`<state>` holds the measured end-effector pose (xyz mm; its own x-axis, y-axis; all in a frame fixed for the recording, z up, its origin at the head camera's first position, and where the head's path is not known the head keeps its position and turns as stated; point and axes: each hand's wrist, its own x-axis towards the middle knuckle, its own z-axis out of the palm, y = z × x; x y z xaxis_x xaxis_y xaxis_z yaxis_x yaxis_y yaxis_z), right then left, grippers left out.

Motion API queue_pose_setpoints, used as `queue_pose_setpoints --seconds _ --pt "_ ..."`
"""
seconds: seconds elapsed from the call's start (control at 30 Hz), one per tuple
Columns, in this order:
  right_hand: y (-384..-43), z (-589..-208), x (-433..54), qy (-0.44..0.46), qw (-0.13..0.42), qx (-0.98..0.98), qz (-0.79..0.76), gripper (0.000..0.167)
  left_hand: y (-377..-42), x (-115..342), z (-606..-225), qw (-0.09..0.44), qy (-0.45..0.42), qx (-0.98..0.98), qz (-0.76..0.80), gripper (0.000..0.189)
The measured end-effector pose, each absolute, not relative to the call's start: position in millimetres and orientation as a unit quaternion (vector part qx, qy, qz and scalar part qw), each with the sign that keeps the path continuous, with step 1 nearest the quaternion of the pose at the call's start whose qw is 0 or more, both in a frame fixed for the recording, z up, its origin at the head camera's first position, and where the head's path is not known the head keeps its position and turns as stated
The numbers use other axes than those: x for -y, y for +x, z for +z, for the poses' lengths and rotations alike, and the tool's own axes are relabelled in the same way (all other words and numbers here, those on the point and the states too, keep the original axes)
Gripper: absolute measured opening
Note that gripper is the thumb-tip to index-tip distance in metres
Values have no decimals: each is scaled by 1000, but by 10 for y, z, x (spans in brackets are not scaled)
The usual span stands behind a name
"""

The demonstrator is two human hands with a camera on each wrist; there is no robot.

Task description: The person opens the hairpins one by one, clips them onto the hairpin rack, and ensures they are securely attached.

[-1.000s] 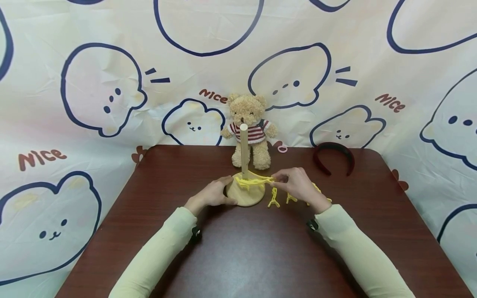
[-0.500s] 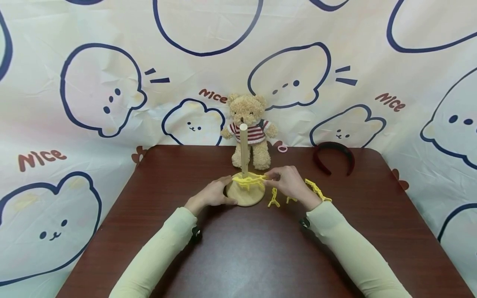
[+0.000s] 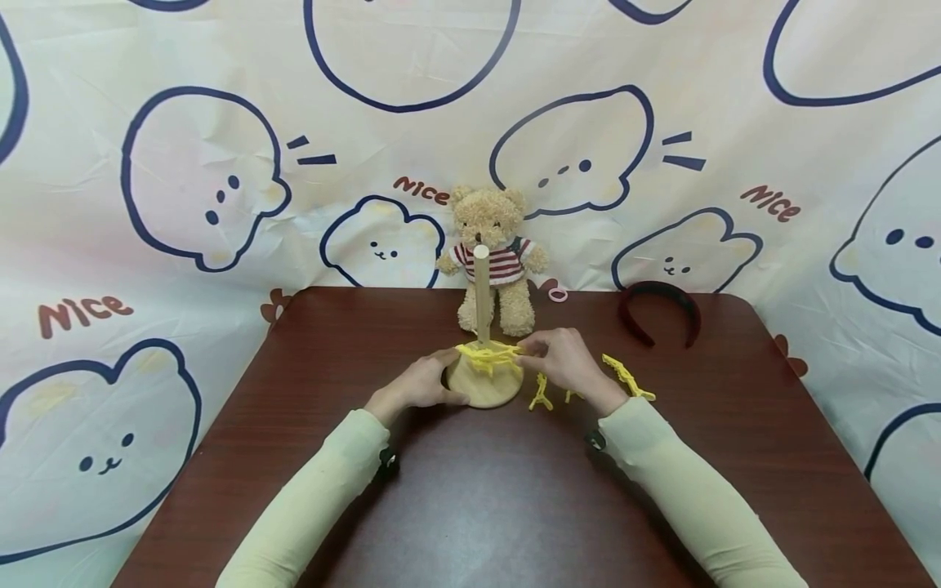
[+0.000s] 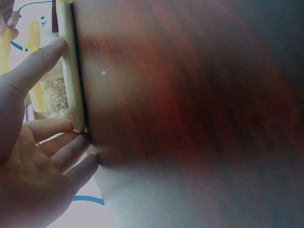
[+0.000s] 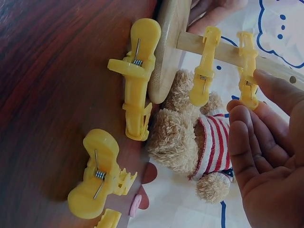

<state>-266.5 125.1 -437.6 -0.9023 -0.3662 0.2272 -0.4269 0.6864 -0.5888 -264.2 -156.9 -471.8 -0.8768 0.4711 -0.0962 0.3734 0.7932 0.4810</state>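
Note:
A wooden stand has a round base [image 3: 485, 395] and an upright post [image 3: 482, 298]. My left hand [image 3: 421, 381] grips the base's left rim, its thumb and fingers spread along the edge in the left wrist view. With thumb and fingertips, my right hand [image 3: 569, 358] pinches the handle end of a yellow spring clip [image 5: 247, 66] that lies across the post. A second yellow clip [image 5: 204, 71] sits on the post closer to the base, apart from my fingers. How firmly the pinched clip's mouth grips the wood cannot be told.
Several loose yellow clips lie right of the stand, among them an upright-looking one [image 5: 135, 85] and an opened-out one [image 5: 98, 175]. A teddy bear [image 3: 491, 216] in a striped shirt stands behind the post. Further back are a pink ring [image 3: 557, 295] and a dark red headband [image 3: 657, 290].
My right hand has moved left with the clip, bringing it up to the post. The left hand has stayed on the base.

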Motion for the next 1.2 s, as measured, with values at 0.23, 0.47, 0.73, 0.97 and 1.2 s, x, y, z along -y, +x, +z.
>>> queue_pose_setpoints --seconds 0.23,0.47,0.73,0.97,1.2 --pt "-2683 -4385 -1240 197 34 920 336 31 -2647 1571 -4728 109 222 -941 232 95" --pt "-2704 -4407 -1243 186 20 922 340 35 -2645 1571 -4732 111 219 -941 235 96" --pt "-2709 -4420 -1239 177 8 918 355 38 -2647 1574 -4735 111 216 -941 235 96" --pt "-2710 -4440 -1254 178 7 918 354 40 -2647 1573 -4739 111 218 -941 233 96" --pt "-2701 -4439 -1319 183 12 913 365 39 -2650 1574 -4740 109 219 -942 231 96"
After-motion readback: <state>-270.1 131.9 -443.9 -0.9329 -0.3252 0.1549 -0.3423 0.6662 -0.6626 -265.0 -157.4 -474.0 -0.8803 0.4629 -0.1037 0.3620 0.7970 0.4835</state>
